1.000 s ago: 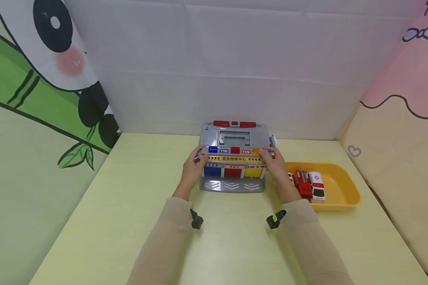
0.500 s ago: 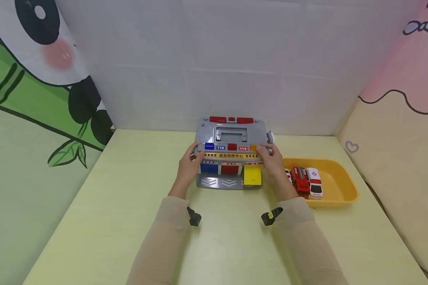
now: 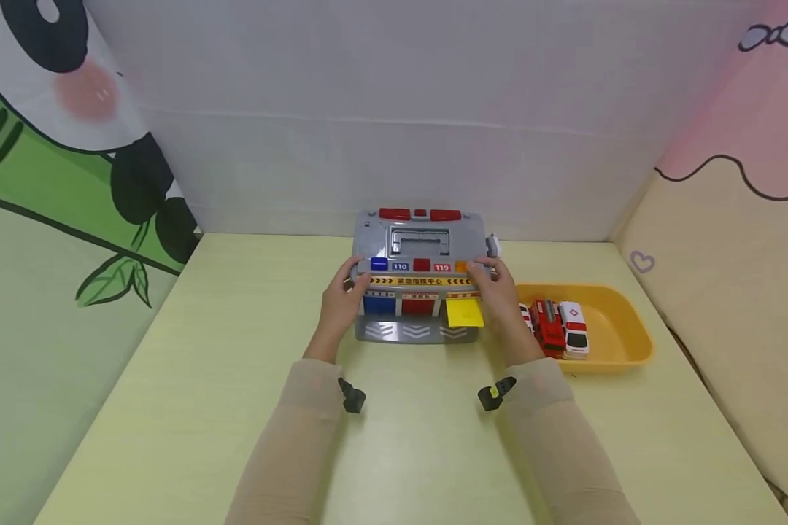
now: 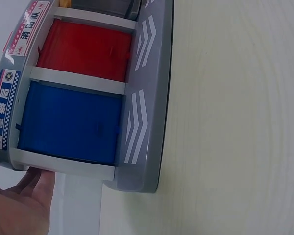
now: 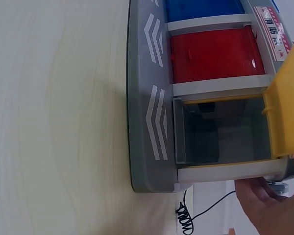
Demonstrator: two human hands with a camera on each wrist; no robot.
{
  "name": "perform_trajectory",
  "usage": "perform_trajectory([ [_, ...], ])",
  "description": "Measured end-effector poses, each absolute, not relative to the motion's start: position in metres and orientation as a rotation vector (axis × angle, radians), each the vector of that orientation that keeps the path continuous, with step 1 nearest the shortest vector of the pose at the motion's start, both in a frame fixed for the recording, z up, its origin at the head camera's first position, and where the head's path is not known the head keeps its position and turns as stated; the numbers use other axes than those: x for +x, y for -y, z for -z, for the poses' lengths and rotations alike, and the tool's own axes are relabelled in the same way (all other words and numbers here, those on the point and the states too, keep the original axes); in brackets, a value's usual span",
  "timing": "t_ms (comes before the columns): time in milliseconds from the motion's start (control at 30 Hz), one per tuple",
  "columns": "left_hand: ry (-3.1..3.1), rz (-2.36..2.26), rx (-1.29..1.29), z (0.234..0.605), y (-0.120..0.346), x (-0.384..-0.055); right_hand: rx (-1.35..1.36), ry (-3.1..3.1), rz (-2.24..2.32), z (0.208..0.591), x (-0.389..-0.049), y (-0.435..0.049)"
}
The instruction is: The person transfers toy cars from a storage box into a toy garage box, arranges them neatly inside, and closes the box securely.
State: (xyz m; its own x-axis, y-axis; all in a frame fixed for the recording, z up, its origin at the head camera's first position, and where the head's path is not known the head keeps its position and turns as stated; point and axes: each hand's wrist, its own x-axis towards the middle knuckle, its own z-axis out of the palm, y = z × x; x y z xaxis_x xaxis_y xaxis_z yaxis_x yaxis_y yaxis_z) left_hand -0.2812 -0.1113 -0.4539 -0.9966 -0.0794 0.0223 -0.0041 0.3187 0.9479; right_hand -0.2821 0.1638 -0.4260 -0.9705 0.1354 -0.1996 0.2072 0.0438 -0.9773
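A grey toy garage (image 3: 368, 237) stands against the back wall, with a blue door (image 3: 379, 305), a red door (image 3: 418, 306) and a yellow door (image 3: 464, 313) along its front. My left hand (image 3: 338, 306) grips its left end, thumb in front and fingers around the side. At the opposite end my right hand (image 3: 501, 302) holds on the same way, its thumb at the orange button (image 3: 461, 266). The yellow door sticks out, and in the right wrist view the bay (image 5: 230, 134) behind it shows dark, with nothing in it. Blue and red doors are down.
Right of the garage, a yellow tray (image 3: 620, 332) holds a red toy fire truck (image 3: 549, 332), a white toy ambulance (image 3: 573, 328) and another white-and-red toy car (image 3: 525, 315), partly hidden by my right arm. A white cloth wall (image 3: 394, 146) rises behind the pale table (image 3: 269, 313).
The yellow door has sprung from down to swung outward. Both hands keep their grip on the garage, and the whole head view has drifted slightly.
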Motion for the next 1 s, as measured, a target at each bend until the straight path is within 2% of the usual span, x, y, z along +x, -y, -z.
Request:
perform_trajectory([
  [1000, 2.498, 1.818, 0.113, 0.4529, 0.1086, -0.2813, 0.246, -2.264, 1.971, 0.4198, -0.2845, -0.1723],
])
